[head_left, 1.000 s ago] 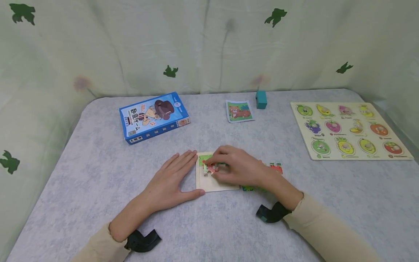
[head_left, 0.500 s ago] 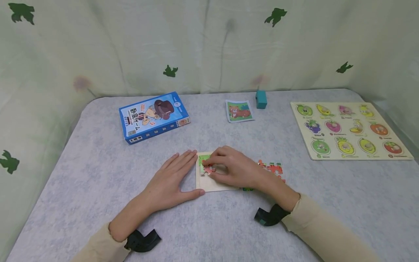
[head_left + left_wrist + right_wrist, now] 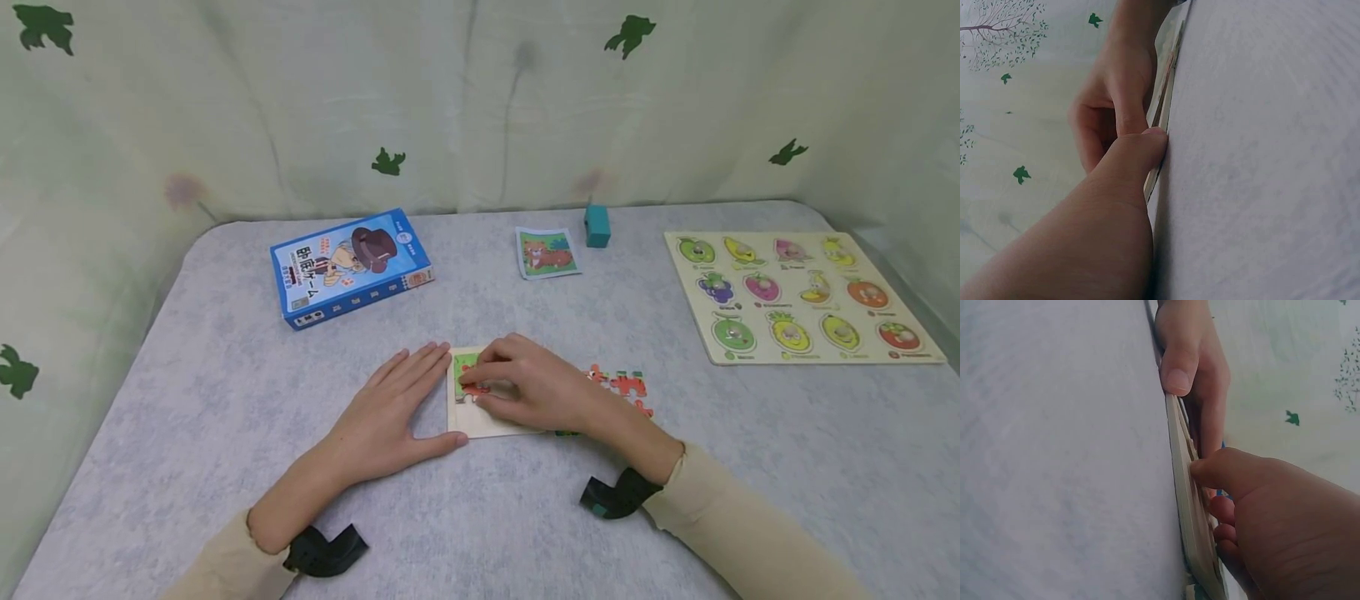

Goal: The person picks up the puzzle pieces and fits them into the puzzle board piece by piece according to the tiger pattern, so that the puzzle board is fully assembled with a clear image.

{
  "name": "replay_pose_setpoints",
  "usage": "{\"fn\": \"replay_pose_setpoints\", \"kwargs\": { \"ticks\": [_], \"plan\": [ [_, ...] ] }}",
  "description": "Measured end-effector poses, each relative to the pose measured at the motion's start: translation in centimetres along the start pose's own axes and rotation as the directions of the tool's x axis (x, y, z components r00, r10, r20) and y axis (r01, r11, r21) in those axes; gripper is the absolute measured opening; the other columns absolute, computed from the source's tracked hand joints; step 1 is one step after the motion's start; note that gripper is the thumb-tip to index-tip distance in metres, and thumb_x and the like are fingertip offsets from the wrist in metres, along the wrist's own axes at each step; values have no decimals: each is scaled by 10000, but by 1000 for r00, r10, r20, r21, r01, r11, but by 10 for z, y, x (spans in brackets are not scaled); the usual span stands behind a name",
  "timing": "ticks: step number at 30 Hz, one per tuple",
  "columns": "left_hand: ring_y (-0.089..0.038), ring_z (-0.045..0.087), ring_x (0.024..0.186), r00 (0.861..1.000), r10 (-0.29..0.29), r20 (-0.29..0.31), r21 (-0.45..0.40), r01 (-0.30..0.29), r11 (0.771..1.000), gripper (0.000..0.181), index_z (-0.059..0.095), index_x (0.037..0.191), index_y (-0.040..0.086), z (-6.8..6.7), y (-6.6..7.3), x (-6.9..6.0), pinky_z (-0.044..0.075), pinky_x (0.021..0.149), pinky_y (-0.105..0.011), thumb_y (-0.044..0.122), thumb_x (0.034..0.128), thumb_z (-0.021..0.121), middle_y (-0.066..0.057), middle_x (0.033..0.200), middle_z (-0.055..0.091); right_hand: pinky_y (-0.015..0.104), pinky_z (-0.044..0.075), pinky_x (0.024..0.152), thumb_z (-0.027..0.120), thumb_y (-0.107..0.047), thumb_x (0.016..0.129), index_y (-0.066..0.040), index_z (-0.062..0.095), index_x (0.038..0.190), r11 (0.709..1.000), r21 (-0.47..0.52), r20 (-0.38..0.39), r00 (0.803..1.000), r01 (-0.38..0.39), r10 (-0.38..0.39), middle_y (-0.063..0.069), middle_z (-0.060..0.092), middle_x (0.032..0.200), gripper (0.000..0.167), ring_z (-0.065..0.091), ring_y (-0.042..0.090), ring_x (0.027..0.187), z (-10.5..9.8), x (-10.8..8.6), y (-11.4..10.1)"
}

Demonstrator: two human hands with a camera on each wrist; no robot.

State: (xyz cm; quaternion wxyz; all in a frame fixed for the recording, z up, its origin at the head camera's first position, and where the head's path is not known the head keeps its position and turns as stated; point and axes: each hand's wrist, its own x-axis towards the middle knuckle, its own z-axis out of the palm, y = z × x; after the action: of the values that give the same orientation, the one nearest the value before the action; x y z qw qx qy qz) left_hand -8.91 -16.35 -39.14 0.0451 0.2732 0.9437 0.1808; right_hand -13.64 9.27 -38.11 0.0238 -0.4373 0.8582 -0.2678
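Observation:
A small wooden puzzle tray (image 3: 498, 425) lies flat at the middle of the table, with green-and-red pieces at its upper left. The left hand (image 3: 390, 421) rests flat beside it, fingers straight, fingertips and thumb at the tray's left side. In the right wrist view the left thumb touches the tray's edge. Over the tray, the right hand (image 3: 536, 383) pinches a red-and-green puzzle piece (image 3: 474, 389) between thumb and curled fingers, low in the upper left part. The right hand hides the tray's upper right.
More puzzle pieces (image 3: 628, 383) lie right of the tray, partly under the right forearm. Behind stand a blue game box (image 3: 352, 267), a bear picture card (image 3: 547, 253) and a teal block (image 3: 597, 227). A fruit board (image 3: 802, 300) lies at the right.
The right hand has moved slightly left with the piece, which now sits closer to the tray's left border. More loose pieces show beside the right forearm. The left hand keeps its place.

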Motion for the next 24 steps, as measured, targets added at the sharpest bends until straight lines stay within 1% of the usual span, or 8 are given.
{"fn": "replay_pose_setpoints", "kwargs": {
  "ticks": [4,8,16,24],
  "plan": [
    [-222,198,1591,1000,0,0,-2,0,1000,1022,287,1634,102,0,0,0,124,1308,-470,688,884,662,-62,1711,235,307,534,923,724,-265,975,-210,764,1246,1000,-9,-1,1000,7,-7,-21,683,1179,280,575,141,1107,1,0,0],
    [-224,199,1591,1000,-2,-1,-5,2,1000,1024,289,1633,100,0,0,0,122,1308,-469,688,883,664,-63,1711,235,301,536,926,721,-266,976,-214,764,1250,1000,-19,2,1000,-2,2,-26,678,1171,282,572,135,1098,1,0,-1],
    [-208,196,1591,1000,-4,2,0,4,1000,1027,288,1633,100,0,0,0,121,1309,-467,695,883,659,-58,1711,236,297,543,911,715,-253,980,-208,755,1272,999,-45,9,1000,-1,2,-16,669,1162,298,566,140,1081,1,-1,-3],
    [-217,194,1592,1000,-7,7,-3,7,1000,1027,286,1634,102,0,0,0,120,1309,-471,696,883,657,-60,1711,236,285,545,915,712,-252,985,-199,745,1294,996,-86,23,1000,9,-7,-14,669,1168,315,564,139,1078,0,-1,-4]
  ]
}}
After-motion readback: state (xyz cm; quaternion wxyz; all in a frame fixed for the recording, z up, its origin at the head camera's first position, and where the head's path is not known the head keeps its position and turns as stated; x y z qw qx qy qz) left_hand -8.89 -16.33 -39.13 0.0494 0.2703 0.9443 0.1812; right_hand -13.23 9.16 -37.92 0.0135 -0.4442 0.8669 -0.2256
